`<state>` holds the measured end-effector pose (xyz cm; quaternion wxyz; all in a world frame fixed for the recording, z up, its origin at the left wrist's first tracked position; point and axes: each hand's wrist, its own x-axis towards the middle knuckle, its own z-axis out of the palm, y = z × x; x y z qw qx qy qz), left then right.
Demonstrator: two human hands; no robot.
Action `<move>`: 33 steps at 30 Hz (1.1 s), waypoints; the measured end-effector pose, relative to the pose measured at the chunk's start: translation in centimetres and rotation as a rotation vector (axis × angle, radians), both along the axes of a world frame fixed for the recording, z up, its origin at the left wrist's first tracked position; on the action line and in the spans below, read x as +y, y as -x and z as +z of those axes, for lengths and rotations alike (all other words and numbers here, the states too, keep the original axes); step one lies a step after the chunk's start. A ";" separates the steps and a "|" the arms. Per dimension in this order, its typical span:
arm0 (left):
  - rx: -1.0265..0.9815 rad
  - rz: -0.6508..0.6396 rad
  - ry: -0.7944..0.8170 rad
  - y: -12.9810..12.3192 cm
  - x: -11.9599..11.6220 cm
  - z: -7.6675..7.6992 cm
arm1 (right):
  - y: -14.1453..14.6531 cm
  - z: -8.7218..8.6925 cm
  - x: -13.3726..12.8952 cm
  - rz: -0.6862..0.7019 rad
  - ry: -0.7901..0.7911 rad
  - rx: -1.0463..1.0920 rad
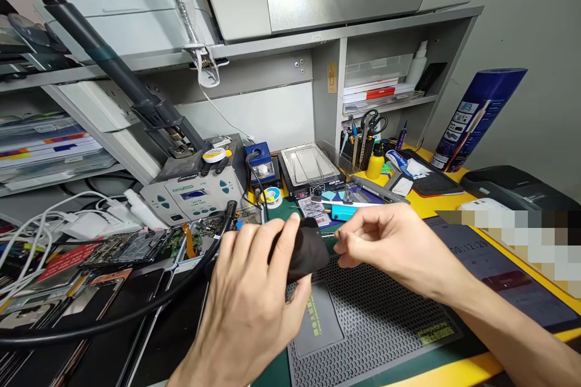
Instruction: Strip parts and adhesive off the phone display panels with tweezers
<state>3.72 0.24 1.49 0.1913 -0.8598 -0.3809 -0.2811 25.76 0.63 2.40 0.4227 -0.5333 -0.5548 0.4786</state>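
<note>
My left hand is wrapped around a black smartphone, holding it tilted above the grey perforated mat. The fingers cover much of the phone. Just right of the phone's edge, my right hand is closed in a pinch. Beside its fingertips shows a thin metallic sliver; whether the fingers grip it is too small to tell. Behind the right hand lies a bright blue object, partly hidden by the knuckles.
A hot-air station stands at back left, its black hose crossing stacked phone parts. Behind are a soldering unit, a hot plate and a yellow bottle. To the right, a blue can and a timer screen.
</note>
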 end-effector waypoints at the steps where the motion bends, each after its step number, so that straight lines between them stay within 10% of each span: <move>1: -0.020 0.005 0.003 0.0 0.1 0.0 | -0.1 0.2 0.1 0.004 0.018 0.028; 33: -0.154 -0.140 0.178 -0.1 -0.2 0.3 | -1.4 0.8 0.3 0.280 0.017 0.099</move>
